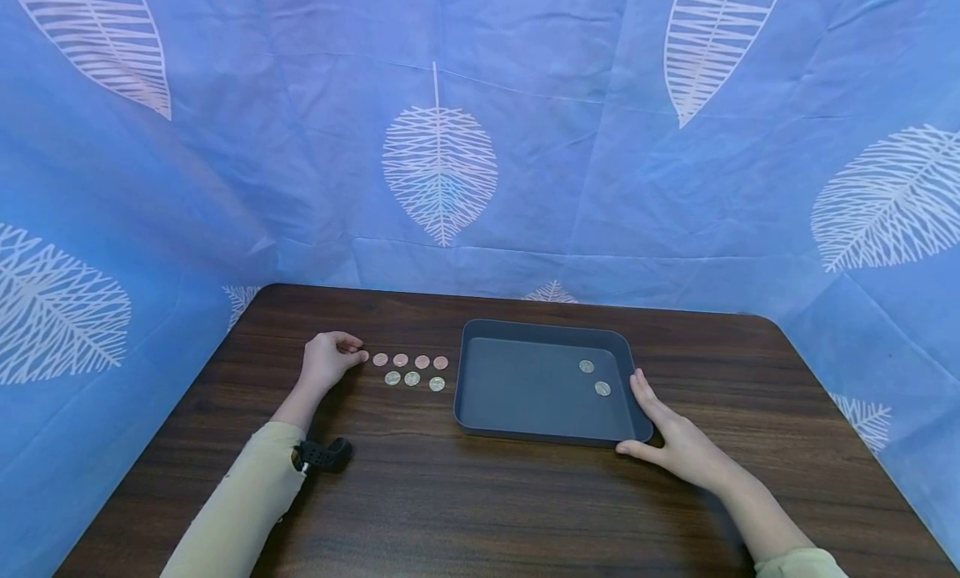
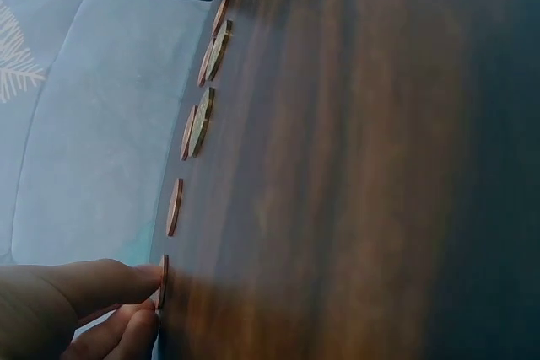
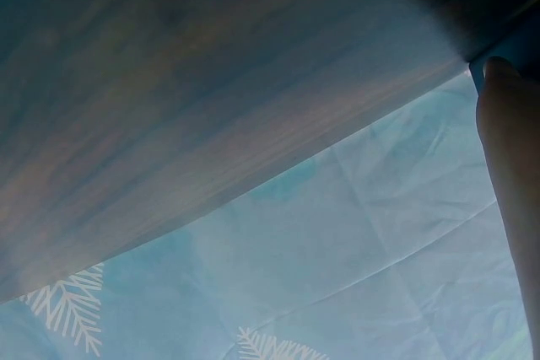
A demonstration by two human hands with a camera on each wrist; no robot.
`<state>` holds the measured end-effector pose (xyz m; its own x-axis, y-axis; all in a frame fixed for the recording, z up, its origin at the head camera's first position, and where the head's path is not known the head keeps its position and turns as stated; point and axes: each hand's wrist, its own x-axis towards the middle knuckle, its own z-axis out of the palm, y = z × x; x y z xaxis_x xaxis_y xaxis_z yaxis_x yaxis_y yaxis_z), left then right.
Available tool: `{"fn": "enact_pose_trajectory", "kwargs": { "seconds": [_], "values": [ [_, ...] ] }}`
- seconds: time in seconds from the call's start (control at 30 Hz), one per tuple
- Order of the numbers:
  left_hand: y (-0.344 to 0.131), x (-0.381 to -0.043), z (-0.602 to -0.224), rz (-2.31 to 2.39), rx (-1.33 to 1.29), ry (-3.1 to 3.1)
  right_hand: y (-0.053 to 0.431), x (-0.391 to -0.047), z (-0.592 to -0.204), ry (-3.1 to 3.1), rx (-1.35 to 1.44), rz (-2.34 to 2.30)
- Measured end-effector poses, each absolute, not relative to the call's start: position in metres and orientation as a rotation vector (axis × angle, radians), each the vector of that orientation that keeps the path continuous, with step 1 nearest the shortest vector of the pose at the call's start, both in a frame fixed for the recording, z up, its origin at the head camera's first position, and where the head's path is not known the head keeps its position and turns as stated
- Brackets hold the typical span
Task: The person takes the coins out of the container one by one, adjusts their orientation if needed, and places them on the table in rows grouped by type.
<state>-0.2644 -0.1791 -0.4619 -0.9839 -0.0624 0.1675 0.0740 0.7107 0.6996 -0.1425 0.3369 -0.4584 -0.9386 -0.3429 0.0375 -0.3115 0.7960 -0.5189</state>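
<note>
My left hand (image 1: 330,363) is at the left end of a row of copper-coloured coins (image 1: 401,360), thumb and finger pinching the end coin (image 2: 164,282) at its edge. That coin lies low at the table surface in the left wrist view. Just in front of this row sit three gold-coloured coins (image 1: 412,379). To their right stands a dark grey rectangular tray (image 1: 525,432) with two gold-coloured coins (image 1: 587,366) lying in its right part. My right hand (image 1: 678,444) rests at the tray's near right corner, thumb along the front wall and straight fingers against the right wall.
Everything stands on a dark wood-grain table (image 1: 450,503) with rounded back corners. A blue cloth (image 1: 525,186) with white leaf prints hangs behind it and at both sides. A black strap (image 1: 322,454) sits at the left wrist.
</note>
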Motion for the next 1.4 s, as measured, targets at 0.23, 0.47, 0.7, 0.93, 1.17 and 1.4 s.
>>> {"fn": "enact_pose_trajectory", "kwargs": {
  "seconds": [0.23, 0.47, 0.7, 0.93, 1.17, 1.4],
  "values": [
    [-0.17, -0.265, -0.457, -1.178, 0.011, -2.67, 0.337, -0.143, -0.457, 2.908, -0.529, -0.836],
    [-0.148, -0.27, -0.443, -1.271, -0.08, -2.579, 0.337, -0.143, -0.455, 2.909, -0.526, -0.836],
    [-0.115, -0.275, -0.434, -1.303, -0.215, -2.576, 0.337, -0.142, -0.454, 2.912, -0.518, -0.835],
    [-0.073, -0.277, -0.426, -1.354, -0.379, -2.583, 0.337, -0.141, -0.456, 2.919, -0.516, -0.828],
    [-0.028, -0.271, -0.416, -1.432, -0.515, -2.604, 0.336, -0.141, -0.454, 2.908, -0.512, -0.85],
    [0.017, -0.265, -0.41, -1.414, -0.752, -2.639, 0.335, -0.142, -0.455, 2.908, -0.531, -0.852]
  ]
}}
